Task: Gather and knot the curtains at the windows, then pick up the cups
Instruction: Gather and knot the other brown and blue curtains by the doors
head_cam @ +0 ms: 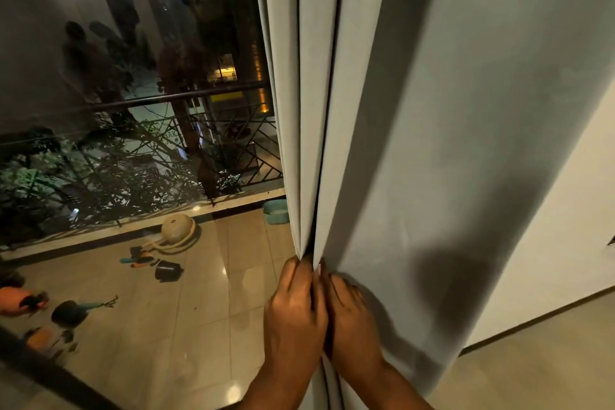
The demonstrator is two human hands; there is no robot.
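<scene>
- Two hands press side by side at the folds of one grey curtain [416, 143], which hangs at the right edge of a glass window [133, 93].
- The left hand [294, 313] is closed, pinching a pleat of the curtain; the right hand [349, 319] grips the neighbouring fold, fingers curled into the cloth.
- Beyond the glass, a tiled balcony floor [199, 293] holds one overturned tan basket [178, 228], two black pots [168, 270] lying on their sides, and one teal tub [275, 211]; its contents cannot be made out.
- An iron railing [233, 143] edges the balcony, foliage behind it.
</scene>
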